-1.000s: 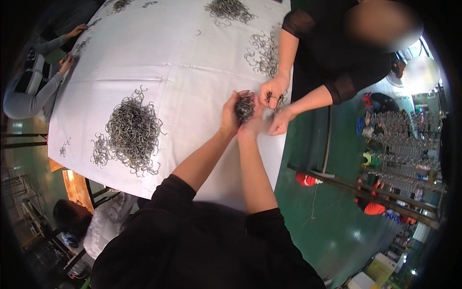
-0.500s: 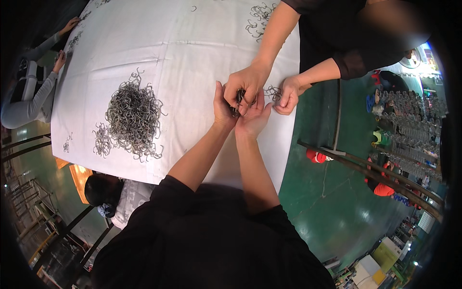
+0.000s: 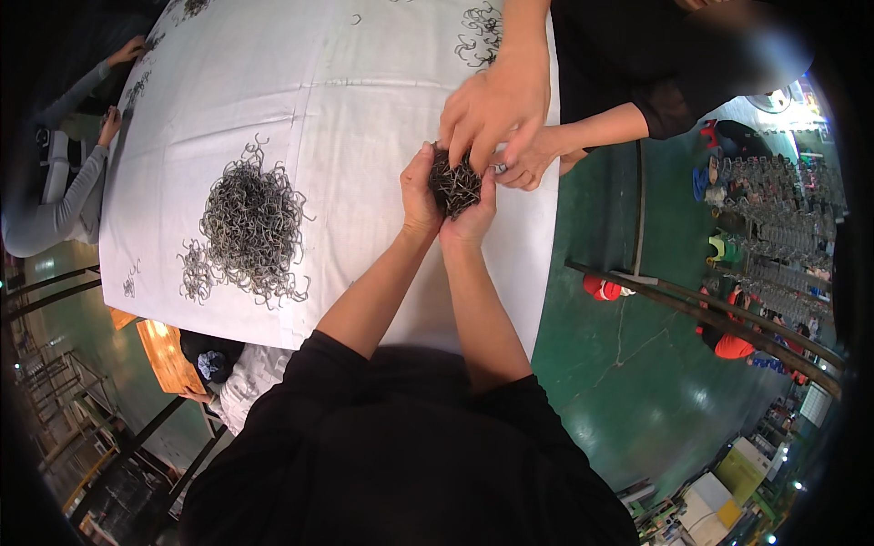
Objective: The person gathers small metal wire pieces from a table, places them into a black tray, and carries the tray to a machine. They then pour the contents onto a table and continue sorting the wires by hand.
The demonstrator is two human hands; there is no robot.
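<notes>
Left hand (image 3: 418, 193) and right hand (image 3: 472, 222) cupped together, holding metal hooks (image 3: 455, 189)
Hooks sit between palms, co-worker's hand (image 3: 499, 102) over them; could spill if palms part or tangles get tugged

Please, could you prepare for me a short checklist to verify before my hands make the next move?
1. Left hand supports the rounded bunch of curved, dark-grey metal hooks: ok.
2. Right hand supports its other side: ok.
3. No other hand above the bunch: not ok; a co-worker's bare hand reaches over it.
4. Number of hooks held: cannot tell; they overlap.
5. Large heap of curved grey metal hooks on the white-covered table is apart from both hands: ok.
</notes>
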